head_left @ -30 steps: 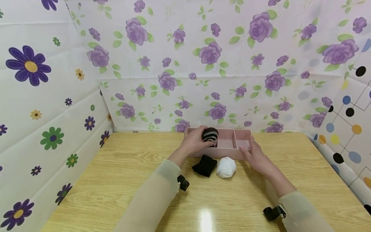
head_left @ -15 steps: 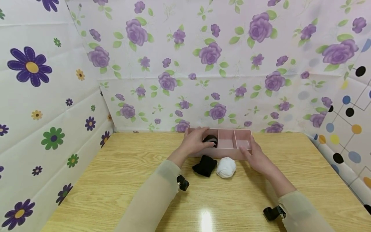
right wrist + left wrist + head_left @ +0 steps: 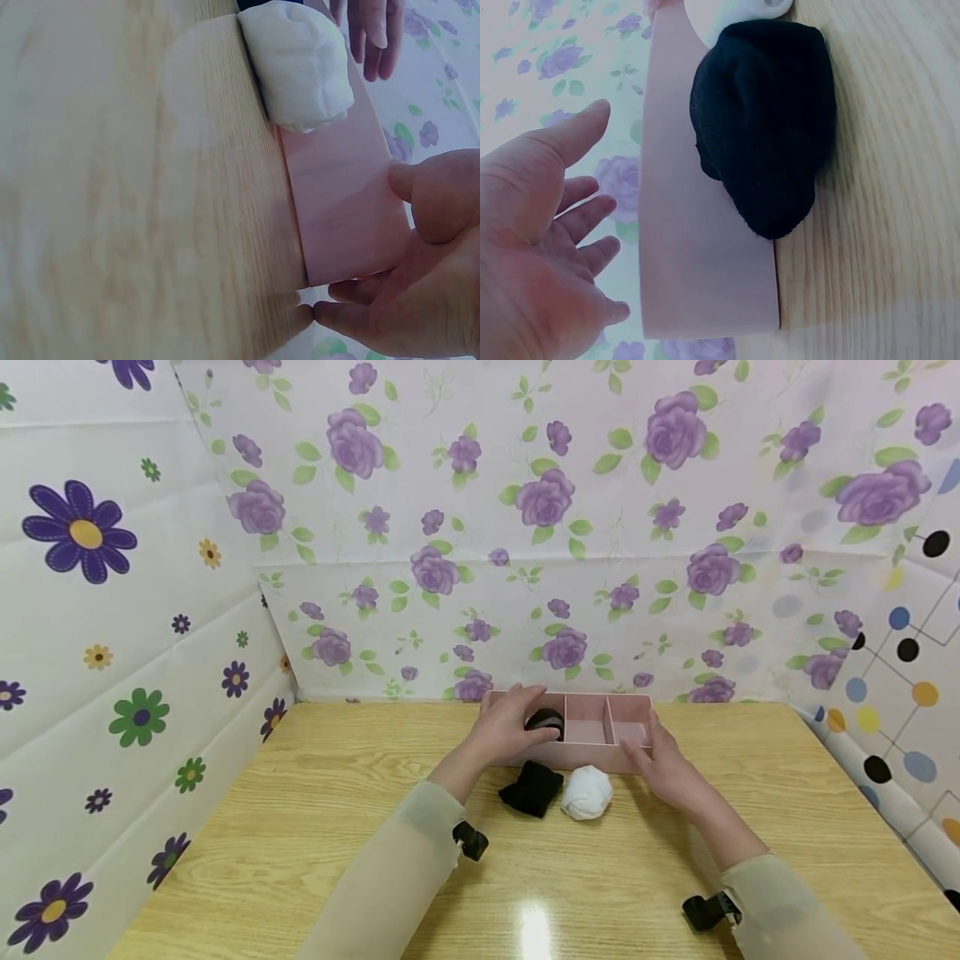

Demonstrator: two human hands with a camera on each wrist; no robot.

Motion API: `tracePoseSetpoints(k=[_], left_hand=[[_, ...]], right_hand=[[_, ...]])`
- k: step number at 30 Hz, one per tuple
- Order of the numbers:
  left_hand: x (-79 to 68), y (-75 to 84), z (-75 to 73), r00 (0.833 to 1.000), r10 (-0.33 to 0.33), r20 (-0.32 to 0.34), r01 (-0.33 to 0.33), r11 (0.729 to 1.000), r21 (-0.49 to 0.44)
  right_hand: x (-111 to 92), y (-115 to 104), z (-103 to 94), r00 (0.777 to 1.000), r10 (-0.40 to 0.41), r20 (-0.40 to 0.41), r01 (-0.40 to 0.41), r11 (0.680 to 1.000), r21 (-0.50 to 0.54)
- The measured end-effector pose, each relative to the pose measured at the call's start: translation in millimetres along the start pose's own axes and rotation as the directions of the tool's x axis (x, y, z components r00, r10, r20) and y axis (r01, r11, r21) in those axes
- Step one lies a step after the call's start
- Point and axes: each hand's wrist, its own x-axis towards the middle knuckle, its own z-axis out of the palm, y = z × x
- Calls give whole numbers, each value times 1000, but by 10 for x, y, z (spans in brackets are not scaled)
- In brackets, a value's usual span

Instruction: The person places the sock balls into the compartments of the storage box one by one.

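A pink divided box [image 3: 585,759] stands at the back of the table. In its left compartment lies a balled sock [image 3: 546,720], dark with grey stripes and partly hidden by my left hand [image 3: 504,728]. That hand hovers over the box's left end; its fingers look spread and relaxed in the left wrist view. My right hand [image 3: 670,772] holds the box's right end, thumb on the front rim and fingers around the end wall. In front of the box sit a folded black sock [image 3: 769,120] and a balled white sock [image 3: 296,67], side by side.
The middle and right compartments [image 3: 587,720] show bare pink floors. Flowered cloth [image 3: 450,527] hangs right behind the wooden table [image 3: 360,760], with patterned cloth at both sides. Black wrist cameras [image 3: 471,841] sit at the sleeve cuffs.
The striped sock has sunk from above the rim into the left compartment. My left fingers have loosened from it and lifted slightly. The right hand stays on the box end.
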Motion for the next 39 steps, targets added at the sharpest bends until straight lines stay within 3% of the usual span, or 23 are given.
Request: tracePoseSetpoints(k=[6,12,22,31,39], left_hand=[[-96,54,-45,997,77,0,-77,996,38],[-233,68,-84,990,141,-8,-141,990,0],[-481,135,-125,989,151,11,-150,988,-40],[-684,176,-108,980,195,34,-194,981,-12],[-852,203,-71,971,229,69,-230,973,11]], right_hand=[[6,13,6,1000,-10,-9,10,1000,-5],[-2,-7,-4,1000,6,9,-6,1000,-8],[18,91,28,1000,-18,-7,18,1000,22],[-8,-20,3,1000,0,16,0,1000,11],[-10,30,33,1000,-5,-7,5,999,44]])
